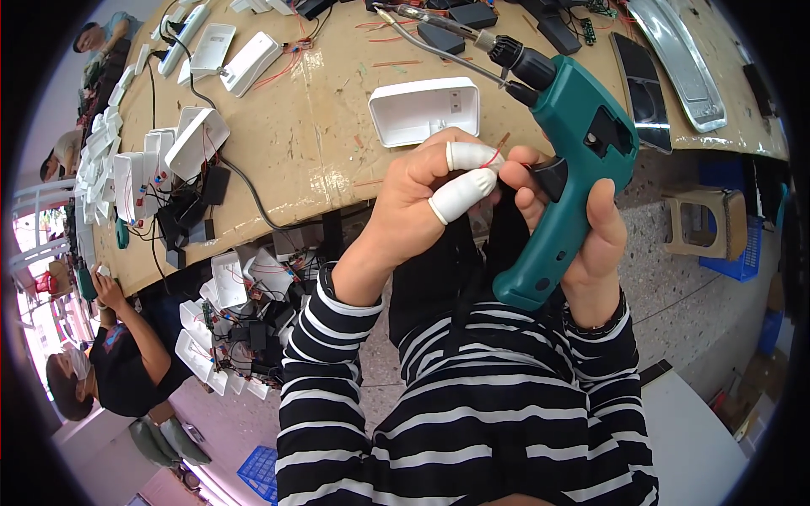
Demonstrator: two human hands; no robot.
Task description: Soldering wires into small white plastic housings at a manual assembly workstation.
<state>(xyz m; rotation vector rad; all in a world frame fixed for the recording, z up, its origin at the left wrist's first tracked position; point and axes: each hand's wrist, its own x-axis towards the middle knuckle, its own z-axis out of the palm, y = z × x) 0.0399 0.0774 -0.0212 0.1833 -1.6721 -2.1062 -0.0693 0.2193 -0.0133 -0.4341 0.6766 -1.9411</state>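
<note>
My left hand (pixel 409 194) wears white finger cots on its thumb and forefinger. They pinch a thin red wire (pixel 495 158) whose coppery end seems to stick up past the fingertips. Beside it, my right hand (pixel 601 240) is wrapped round the handle of a green soldering gun (pixel 567 223), fingers near the black trigger (pixel 552 179). The gun's metal tip (pixel 384 8) points away to the far left, over the table. Right fingertips come close to the wire; whether they touch it is hidden. Just beyond my left hand stands an open white plastic case (pixel 424 111).
The brown tabletop (pixel 329 160) holds white cases (pixel 251 64), black blocks (pixel 440 38), loose red wires and a black cable (pixel 253 198). A metal tray (pixel 679 63) lies far right. Below the edge are piled wired cases (pixel 228 282) and a stool (pixel 704 221). A co-worker (pixel 126 354) works at left.
</note>
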